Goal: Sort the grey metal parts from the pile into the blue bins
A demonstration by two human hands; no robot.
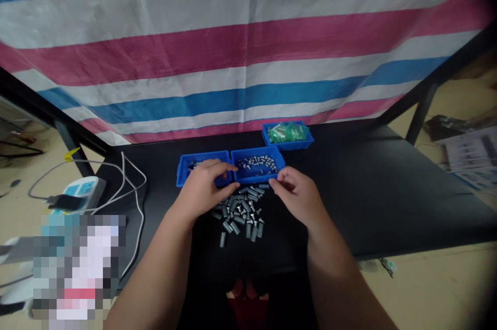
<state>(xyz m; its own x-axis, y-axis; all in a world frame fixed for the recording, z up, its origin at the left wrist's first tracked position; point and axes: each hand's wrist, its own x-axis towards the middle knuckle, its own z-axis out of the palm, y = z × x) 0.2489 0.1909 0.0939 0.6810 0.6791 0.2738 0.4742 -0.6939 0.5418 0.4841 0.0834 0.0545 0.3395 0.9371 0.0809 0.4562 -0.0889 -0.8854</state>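
Nearest the camera, 2 bare forearms rise from the bottom edge onto a black table [388, 190]. Between them lies a heap of small grey metal cylinders [241, 212], loosely piled; most have their long axes running roughly from 6 to 12 o'clock, some tilt toward 10 or 2 o'clock, and 1 stray piece sits apart at the heap's 7 o'clock edge, upright along the same near-far line. The left hand [204, 187] rests at the heap's 10 o'clock, palm down, fingers loosely curled, index finger stretched toward 3 o'clock and its tip just at the heap's far edge; whether it pinches a piece I cannot tell. The right hand [297, 192] sits at the heap's 2 o'clock, thumb and forefinger drawn together at about 9 o'clock from its palm, seemingly pinching something small, though the piece itself is too tiny to make out. Just beyond the hands stand 2 blue bins side by side: the left blue bin [182, 170] is partly covered by the left hand, and the middle blue bin [258, 164] holds small silver screws. Farther off, at 1 o'clock, a third blue bin [287, 135] holds green packets. At far left lies a white power strip [77, 190] with cables. A striped tarpaulin [248, 45] hangs behind.
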